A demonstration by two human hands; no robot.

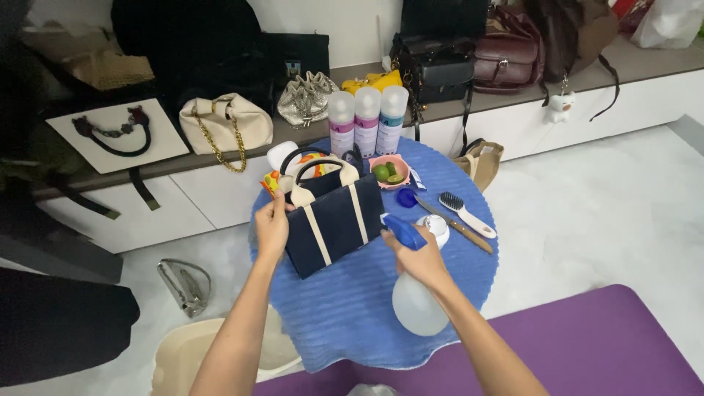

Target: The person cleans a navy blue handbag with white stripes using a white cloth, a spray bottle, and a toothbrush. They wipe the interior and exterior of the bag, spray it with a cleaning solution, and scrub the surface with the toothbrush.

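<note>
Two hands [271, 229] flanking navy tote [334, 220].

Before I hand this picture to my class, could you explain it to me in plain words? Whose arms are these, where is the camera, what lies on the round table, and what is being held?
There is no machine here: the two bare arms belong to one person, and the single camera sits on that person's head, looking down. That is why you see arms but no body.

The left hand steadies a navy tote bag with cream straps, standing on a round table covered by a blue ribbed cloth. The right hand grips a clear spray bottle with a blue trigger, its nozzle pointed at the bag.

Also on the table: three spray cans at the back, a pink bowl of limes, a white-handled brush and a thinner wooden-handled tool.

Behind, a low shelf carries more handbags.
</note>
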